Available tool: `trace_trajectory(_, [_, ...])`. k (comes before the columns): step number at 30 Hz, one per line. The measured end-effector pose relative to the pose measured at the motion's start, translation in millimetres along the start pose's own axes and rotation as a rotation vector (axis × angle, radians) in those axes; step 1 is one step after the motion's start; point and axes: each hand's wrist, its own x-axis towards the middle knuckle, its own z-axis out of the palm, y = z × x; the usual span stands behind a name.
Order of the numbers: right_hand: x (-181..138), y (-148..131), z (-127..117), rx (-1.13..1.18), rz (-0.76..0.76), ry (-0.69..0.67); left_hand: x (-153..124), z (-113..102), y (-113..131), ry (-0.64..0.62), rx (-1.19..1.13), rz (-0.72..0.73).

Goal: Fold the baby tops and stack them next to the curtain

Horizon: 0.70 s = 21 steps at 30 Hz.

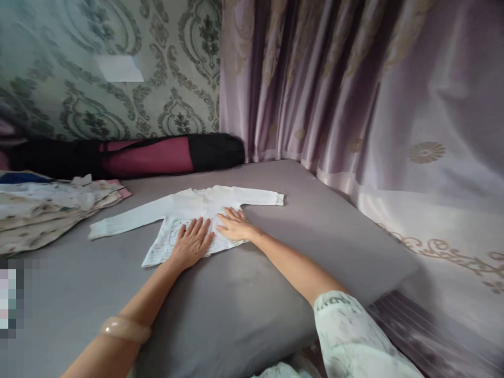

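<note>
A small white long-sleeved shirt lies spread on the grey bed, its neckline toward the wall and both sleeves stretched out sideways. My left hand rests flat on the lower front of the shirt, over part of a printed picture, fingers apart. Flat on the other side of the front lies my right hand, its fingers spread and pointing to the upper left. Neither hand grips the cloth. The palms hide part of the print and the lower front.
A pile of folded patterned clothes sits at the left. Along the wall lies a long black and dark-red bundle. Purple curtains hang down past the bed's right edge. The patterned wall stands behind.
</note>
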Motion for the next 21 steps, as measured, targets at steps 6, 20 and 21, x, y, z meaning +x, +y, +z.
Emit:
trace_trajectory(6, [9,42,-32,0.196,0.022,0.243,0,7,-2,0.048,-0.001,-0.008])
trace_trajectory(20, [-15,140,-55,-0.142,0.554,0.354,-1,-1,2,0.000,-0.016,-0.025])
trace_trajectory(21, [-14,141,-54,-0.148,0.558,0.349,-1,-2,2,-0.002,-0.018,-0.027])
